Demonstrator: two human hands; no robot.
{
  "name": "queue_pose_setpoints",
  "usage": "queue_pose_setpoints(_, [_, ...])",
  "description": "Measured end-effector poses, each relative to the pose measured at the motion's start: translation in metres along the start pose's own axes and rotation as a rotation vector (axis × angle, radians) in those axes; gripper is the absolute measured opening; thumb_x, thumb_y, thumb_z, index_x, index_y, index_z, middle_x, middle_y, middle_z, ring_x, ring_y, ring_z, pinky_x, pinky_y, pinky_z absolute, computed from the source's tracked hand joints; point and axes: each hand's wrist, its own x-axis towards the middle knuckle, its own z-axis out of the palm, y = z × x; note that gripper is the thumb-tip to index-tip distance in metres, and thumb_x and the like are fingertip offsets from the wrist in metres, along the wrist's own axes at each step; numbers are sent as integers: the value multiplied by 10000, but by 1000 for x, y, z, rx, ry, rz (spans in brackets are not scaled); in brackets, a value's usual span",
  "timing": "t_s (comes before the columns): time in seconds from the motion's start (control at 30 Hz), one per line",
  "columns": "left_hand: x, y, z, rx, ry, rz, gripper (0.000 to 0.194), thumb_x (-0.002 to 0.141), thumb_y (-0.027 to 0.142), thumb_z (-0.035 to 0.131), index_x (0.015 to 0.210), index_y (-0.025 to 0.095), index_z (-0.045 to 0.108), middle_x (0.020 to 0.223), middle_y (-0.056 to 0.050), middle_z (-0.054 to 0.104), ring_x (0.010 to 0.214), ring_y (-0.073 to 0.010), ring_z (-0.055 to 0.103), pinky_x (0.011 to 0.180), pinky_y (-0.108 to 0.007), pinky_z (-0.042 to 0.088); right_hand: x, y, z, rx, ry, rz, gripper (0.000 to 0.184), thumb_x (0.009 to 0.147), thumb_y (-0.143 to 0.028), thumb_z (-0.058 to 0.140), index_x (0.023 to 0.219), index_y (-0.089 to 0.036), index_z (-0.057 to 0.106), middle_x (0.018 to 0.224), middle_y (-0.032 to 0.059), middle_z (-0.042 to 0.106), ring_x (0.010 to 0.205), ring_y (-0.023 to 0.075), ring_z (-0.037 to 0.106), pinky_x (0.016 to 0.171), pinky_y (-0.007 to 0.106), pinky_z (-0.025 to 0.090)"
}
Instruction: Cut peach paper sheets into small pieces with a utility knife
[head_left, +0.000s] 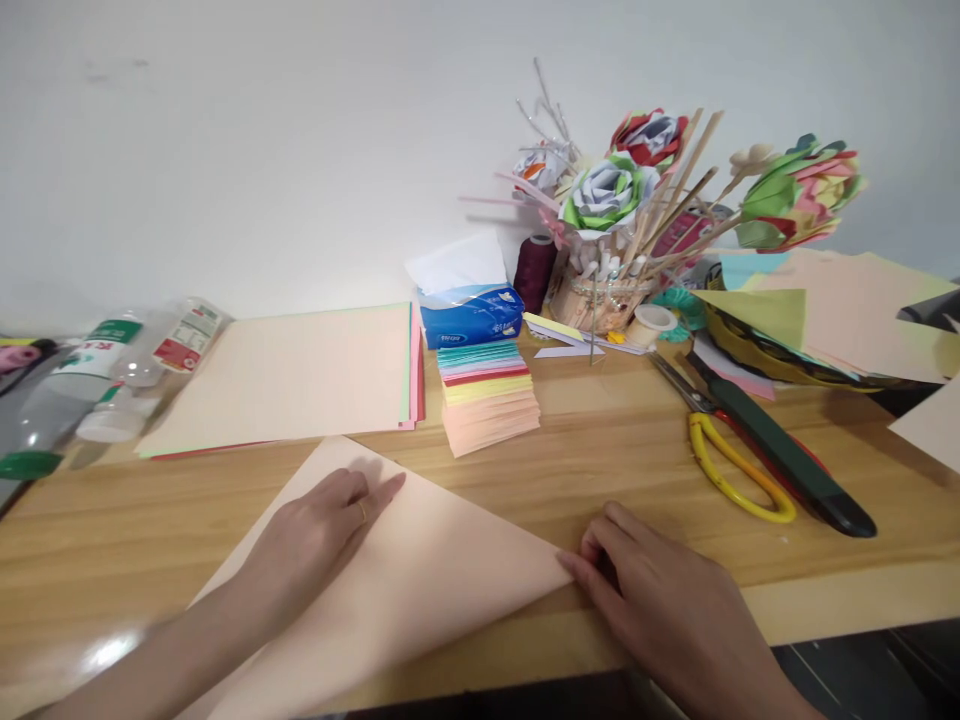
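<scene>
The wooden table (pixel 600 450) runs under everything. On it, beneath the left hand (pixel 311 530), lies the peach paper (pixel 442 570), its corner reaching the right hand (pixel 667 600). The left hand presses the sheet with loosely bent fingers; the right has its thumb at that corner, though whether it pinches is unclear. Beyond the left hand lies a stack of large paper (pixel 300 370). Beyond and right of the right hand are a dark green cutter (pixel 780 445) and yellow-handled scissors (pixel 697 400). Between and beyond both hands sits a stack of small colored paper (pixel 489 400).
</scene>
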Motion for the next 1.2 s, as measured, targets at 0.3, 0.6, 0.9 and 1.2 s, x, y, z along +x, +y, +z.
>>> queue_pose_setpoints(0.3, [1, 1, 2, -15, 67, 60, 575, 970, 446, 154, 875, 238, 682, 722, -10, 550, 670, -127, 570, 633, -230, 493, 1, 0, 2, -17, 41, -22, 216, 796, -318, 599, 649, -254, 454, 597, -67, 536, 471, 156, 587, 392, 265, 340])
queue_pose_setpoints(0.6, [3, -1, 0, -19, 98, 105, 553, 976, 420, 180, 869, 214, 682, 759, -31, 583, 661, -154, 585, 589, -260, 494, 1, 1, 1, -22, -5, 3, 215, 824, -346, 562, 652, -251, 472, 610, -61, 550, 494, 159, 606, 388, 260, 334])
queue_pose_setpoints(0.9, [3, 0, -2, -24, 52, 21, 500, 965, 448, 217, 950, 227, 665, 766, -22, 593, 685, -153, 598, 577, -246, 476, 2, 3, 2, 13, -43, 6, 211, 843, -357, 534, 668, -249, 484, 624, -59, 558, 509, 146, 605, 400, 247, 328])
queue_pose_setpoints(1.2, [2, -6, -1, -32, 75, 62, 435, 944, 425, 293, 919, 268, 698, 740, -23, 560, 662, -147, 566, 590, -245, 467, -1, -2, 1, -33, 13, 13, 213, 829, -356, 569, 683, -237, 469, 646, -44, 557, 512, 136, 587, 398, 238, 356])
